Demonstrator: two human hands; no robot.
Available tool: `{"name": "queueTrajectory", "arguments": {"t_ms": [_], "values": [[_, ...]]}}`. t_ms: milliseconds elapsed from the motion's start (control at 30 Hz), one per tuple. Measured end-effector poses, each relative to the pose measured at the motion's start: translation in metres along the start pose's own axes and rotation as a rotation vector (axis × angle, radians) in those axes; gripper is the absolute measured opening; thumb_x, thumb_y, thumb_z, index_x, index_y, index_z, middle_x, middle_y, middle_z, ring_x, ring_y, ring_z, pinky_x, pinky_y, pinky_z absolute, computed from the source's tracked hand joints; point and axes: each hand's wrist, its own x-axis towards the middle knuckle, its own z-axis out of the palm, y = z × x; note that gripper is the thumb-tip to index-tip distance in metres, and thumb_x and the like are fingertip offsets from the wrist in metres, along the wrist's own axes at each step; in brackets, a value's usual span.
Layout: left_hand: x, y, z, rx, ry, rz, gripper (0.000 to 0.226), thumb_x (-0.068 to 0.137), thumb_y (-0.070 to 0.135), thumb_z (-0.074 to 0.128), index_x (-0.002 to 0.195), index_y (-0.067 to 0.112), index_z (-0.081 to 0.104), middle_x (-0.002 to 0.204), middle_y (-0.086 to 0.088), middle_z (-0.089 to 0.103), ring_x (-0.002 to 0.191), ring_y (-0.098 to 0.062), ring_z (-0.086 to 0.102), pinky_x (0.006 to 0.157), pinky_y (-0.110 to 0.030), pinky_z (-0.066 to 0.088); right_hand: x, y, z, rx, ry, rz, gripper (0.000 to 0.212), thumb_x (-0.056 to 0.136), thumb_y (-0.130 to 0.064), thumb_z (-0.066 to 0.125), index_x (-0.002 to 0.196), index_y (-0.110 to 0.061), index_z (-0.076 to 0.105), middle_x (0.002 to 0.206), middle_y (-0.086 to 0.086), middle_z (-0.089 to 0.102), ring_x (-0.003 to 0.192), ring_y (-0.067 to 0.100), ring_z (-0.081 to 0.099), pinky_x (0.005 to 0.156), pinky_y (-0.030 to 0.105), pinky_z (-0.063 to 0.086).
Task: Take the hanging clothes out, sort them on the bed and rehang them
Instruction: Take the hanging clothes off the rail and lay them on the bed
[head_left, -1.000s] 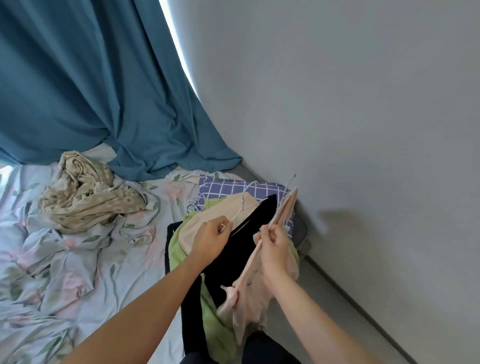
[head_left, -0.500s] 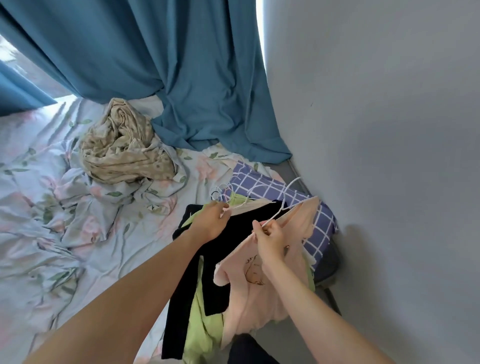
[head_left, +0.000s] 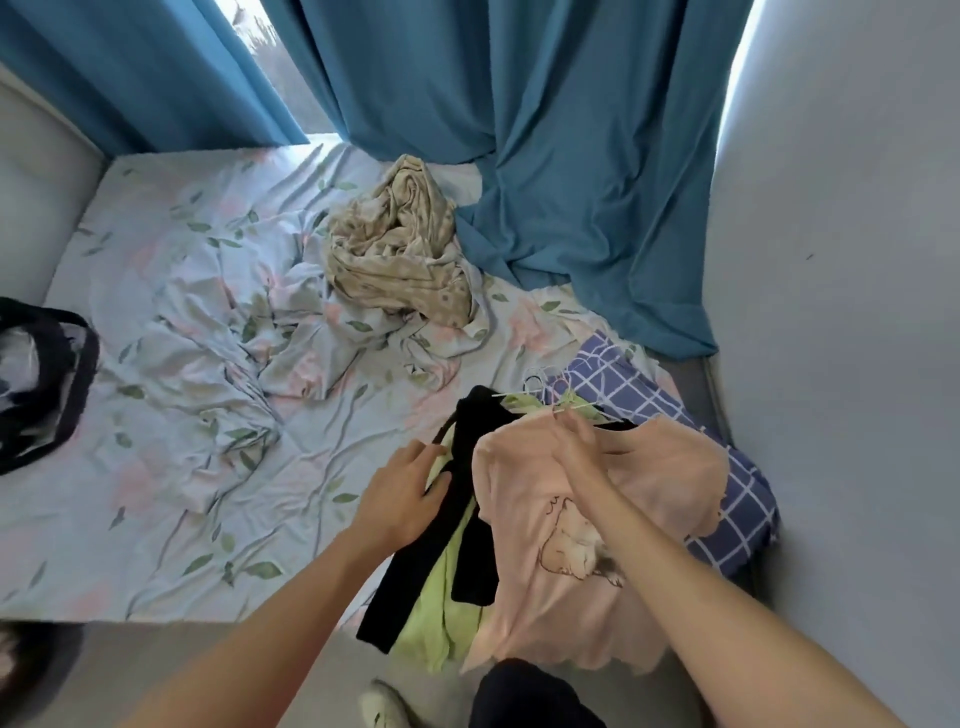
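Observation:
A pale pink T-shirt (head_left: 550, 587) with a drawn animal lies on top of a pile at the bed's front right edge. My right hand (head_left: 579, 457) grips it at the collar, where a white wire hanger (head_left: 558, 402) sticks out. Under it lie a black garment (head_left: 467, 525) and a lime green garment (head_left: 441, 618), both draping over the bed's edge. My left hand (head_left: 402, 496) rests on the black garment's left side, fingers curled on the fabric. A blue checked cloth (head_left: 727, 499) lies beneath, at the right.
The bed (head_left: 182, 415) has a crumpled floral sheet, with a beige dotted heap (head_left: 400, 249) at its back. Teal curtains (head_left: 571, 156) hang behind. A grey wall rises at the right, a black bag (head_left: 47, 384) sits at the left, and grey floor lies below.
The view swung left and down. My right hand lowered the pink T-shirt flat onto the pile. My left hand slid from the hanger down to the black garment's side.

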Motion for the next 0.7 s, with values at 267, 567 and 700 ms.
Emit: {"name": "queueTrajectory", "arguments": {"t_ms": [267,567,700], "values": [[-0.103,-0.069,-0.008,-0.081,0.169,-0.13,0.037,0.108,0.038,0.05,0.143,0.027,0.056,0.133,0.007,0.056,0.124,-0.018,0.055,0.098,-0.039,0.048,-0.091,0.019,0.07,-0.243,-0.127,-0.179,0.036,0.105,-0.019,0.057,0.141,-0.02,0.057,0.139,-0.005,0.059,0.131,0.012,0.054,0.106,0.024,0.045],[-0.25,-0.178,-0.027,-0.144,0.365,-0.233,0.045,0.107,0.043,0.049,0.149,0.027,0.052,0.136,0.006,0.057,0.127,-0.02,0.054,0.099,-0.041,0.048,-0.229,0.033,0.184,-0.751,-0.365,-0.63,0.047,0.103,-0.033,0.059,0.149,-0.028,0.048,0.141,-0.019,0.05,0.133,0.004,0.046,0.11,0.038,0.045],[-0.337,-0.236,-0.046,-0.197,0.465,-0.331,0.054,0.102,0.052,0.039,0.149,0.027,0.052,0.137,0.006,0.056,0.13,-0.02,0.051,0.102,-0.042,0.046,-0.306,0.052,0.253,-0.904,-0.448,-0.78,0.047,0.104,-0.041,0.057,0.148,-0.029,0.047,0.14,-0.02,0.049,0.135,0.005,0.045,0.108,0.033,0.044]]}}
